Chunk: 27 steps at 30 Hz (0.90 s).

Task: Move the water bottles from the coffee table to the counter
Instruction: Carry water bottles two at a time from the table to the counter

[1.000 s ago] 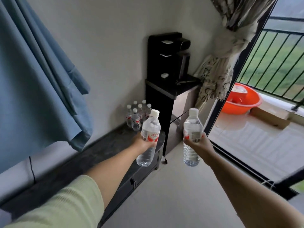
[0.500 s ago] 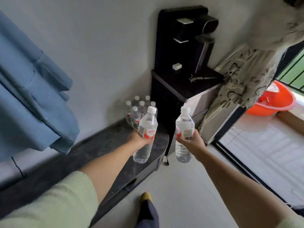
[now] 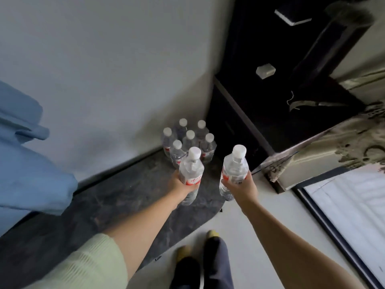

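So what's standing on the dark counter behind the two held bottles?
Six capped water bottles stand clustered on the counter by the wall. The left-hand bottle hides part of the nearest one; their bases aren't all visible.

Both hands (image 3: pixel 210 185) have carried their bottles (image 3: pixel 234 168) closer to the counter (image 3: pixel 129 197).

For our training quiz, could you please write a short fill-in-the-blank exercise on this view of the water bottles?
1. Each hand holds ___ water bottle: the left hand and the right hand.
2. The group of bottles already standing on the dark counter numbers ___.
3. All the bottle caps are ___ in colour.
4. The standing group is at the counter's end beside the ___ cabinet.

Missing words: one; six; white; black
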{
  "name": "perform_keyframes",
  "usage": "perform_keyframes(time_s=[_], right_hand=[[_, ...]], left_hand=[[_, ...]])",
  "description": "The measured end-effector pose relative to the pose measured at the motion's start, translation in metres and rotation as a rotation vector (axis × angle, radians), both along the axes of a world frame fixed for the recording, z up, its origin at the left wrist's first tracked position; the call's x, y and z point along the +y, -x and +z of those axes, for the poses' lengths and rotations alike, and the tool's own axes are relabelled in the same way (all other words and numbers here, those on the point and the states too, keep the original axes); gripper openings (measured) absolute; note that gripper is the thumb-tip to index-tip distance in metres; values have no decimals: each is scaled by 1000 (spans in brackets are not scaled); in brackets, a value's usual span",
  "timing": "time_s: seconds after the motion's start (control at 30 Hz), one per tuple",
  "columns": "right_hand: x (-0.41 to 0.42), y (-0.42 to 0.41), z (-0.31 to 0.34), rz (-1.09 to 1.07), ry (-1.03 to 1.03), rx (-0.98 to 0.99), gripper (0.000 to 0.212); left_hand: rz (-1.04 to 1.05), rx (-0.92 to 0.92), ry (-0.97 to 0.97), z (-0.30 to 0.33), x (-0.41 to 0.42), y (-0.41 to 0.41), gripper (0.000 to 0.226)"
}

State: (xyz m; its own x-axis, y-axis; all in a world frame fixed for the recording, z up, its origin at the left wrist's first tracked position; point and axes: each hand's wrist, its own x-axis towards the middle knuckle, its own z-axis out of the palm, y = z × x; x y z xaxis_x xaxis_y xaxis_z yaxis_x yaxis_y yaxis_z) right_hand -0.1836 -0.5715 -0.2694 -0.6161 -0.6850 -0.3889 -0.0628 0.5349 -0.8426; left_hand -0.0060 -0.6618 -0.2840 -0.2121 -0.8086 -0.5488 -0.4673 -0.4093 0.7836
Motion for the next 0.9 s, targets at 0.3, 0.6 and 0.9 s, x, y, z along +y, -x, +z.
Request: perform_keyframes(time_s=[0.3, 0.6, 0.9], right_hand=[[-93, 36, -115, -57, -68, 35, 62], [-109, 44, -190, -6, -87, 23, 83], [-110, 48, -196, 74, -91, -28, 93]], left_hand=[[252, -26, 288, -104, -55, 75, 60], [398, -132, 405, -160, -67, 107, 69], [279, -48, 240, -172, -71, 107, 75]])
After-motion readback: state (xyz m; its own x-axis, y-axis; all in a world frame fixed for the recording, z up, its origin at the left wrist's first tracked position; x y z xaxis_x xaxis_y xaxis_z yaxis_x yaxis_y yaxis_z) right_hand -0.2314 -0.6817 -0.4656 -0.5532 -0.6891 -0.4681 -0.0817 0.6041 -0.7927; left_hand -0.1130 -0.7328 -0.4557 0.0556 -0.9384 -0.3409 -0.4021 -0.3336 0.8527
